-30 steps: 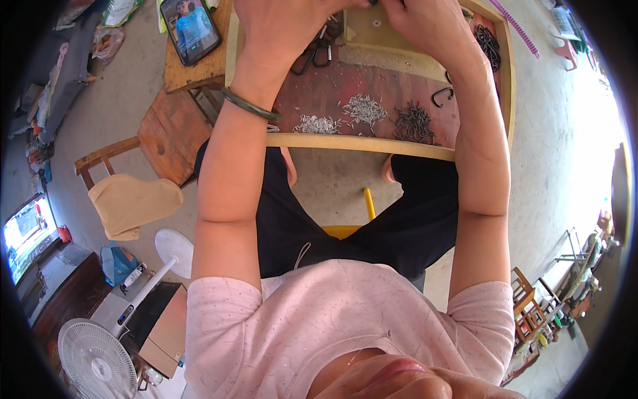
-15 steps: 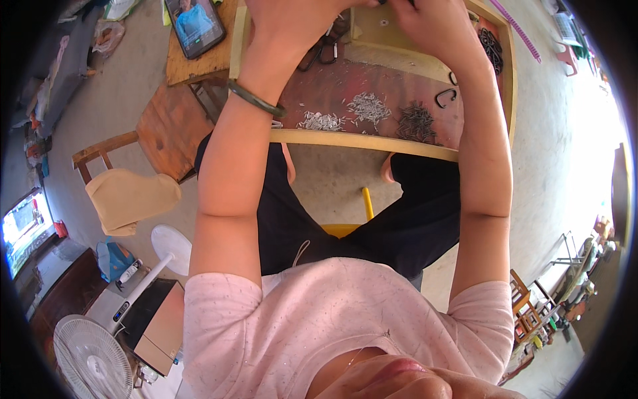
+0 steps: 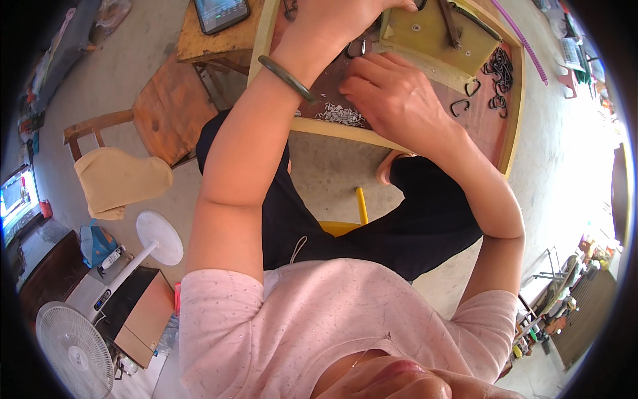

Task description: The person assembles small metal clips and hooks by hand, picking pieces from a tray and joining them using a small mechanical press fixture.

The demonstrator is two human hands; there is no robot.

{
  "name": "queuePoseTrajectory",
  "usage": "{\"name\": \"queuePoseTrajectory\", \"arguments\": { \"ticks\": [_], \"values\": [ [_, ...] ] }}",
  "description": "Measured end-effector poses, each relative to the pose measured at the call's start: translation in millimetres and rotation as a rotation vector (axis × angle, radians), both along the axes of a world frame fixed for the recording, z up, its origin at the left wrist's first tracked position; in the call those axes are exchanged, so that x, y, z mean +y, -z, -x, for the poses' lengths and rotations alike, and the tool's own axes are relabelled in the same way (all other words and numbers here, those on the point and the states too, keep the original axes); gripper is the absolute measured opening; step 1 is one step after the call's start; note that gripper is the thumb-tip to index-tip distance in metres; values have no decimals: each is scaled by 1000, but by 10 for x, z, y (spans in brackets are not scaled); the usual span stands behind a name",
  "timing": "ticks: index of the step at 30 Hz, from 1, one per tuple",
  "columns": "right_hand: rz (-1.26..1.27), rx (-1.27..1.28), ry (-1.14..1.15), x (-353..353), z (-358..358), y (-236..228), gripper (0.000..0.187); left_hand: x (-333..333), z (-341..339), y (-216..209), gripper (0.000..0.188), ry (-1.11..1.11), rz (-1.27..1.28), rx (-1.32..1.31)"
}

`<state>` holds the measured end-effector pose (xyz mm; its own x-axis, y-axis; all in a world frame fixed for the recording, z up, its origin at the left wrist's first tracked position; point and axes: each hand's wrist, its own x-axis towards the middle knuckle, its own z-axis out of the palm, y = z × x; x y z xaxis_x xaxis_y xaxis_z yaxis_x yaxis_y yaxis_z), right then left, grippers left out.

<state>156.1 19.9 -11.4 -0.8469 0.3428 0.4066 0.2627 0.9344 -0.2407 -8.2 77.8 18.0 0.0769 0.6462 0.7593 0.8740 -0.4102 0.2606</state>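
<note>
My left hand (image 3: 349,18) is at the upper edge, partly cut off, with its fingers closed on a small dark piece that I cannot make out. Below and right of it, my right hand (image 3: 402,96) is over the tray (image 3: 372,135), its fingers bent and drawn together; whatever is in them is hidden. Just below its fingertips lies a pile of small silver pins (image 3: 341,115). A black carabiner (image 3: 359,48) lies between the two hands. Loose black hooks (image 3: 460,106) and a heap of black carabiner parts (image 3: 500,72) are at the tray's right side.
A yellowish board (image 3: 432,41) with a metal bar (image 3: 450,23) stands in the tray. Left of the tray, a phone (image 3: 221,13) lies on a wooden stool (image 3: 193,41). A wooden chair (image 3: 169,113) and a white fan (image 3: 78,356) stand at left. A purple strip (image 3: 522,40) runs along the right.
My right hand has come away from the left, down and toward me, to the pins; it now covers the dark pin pile. My left hand remains at the top. The view has shifted slightly.
</note>
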Motion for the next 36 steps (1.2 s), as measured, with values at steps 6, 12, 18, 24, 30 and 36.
{"name": "queuePoseTrajectory", "arguments": {
  "ticks": [6,12,18,24,30,36],
  "values": [
    [-134,-55,-208,107,183,31,12,-1,8,5,56,-17,-18,34],
    [-346,-182,-358,165,207,-3,17,-30,22,-8,57,-29,11,53],
    [-363,-261,-412,170,204,-1,23,-20,32,-5,58,-18,7,43],
    [-274,-168,-354,199,131,-20,17,-21,33,-11,58,-4,27,30],
    [-61,101,-33,411,-219,-327,13,-8,6,2,57,10,-35,-9],
    [82,265,394,720,-327,-637,15,-33,-6,-40,56,-27,83,6]
  ]
}}
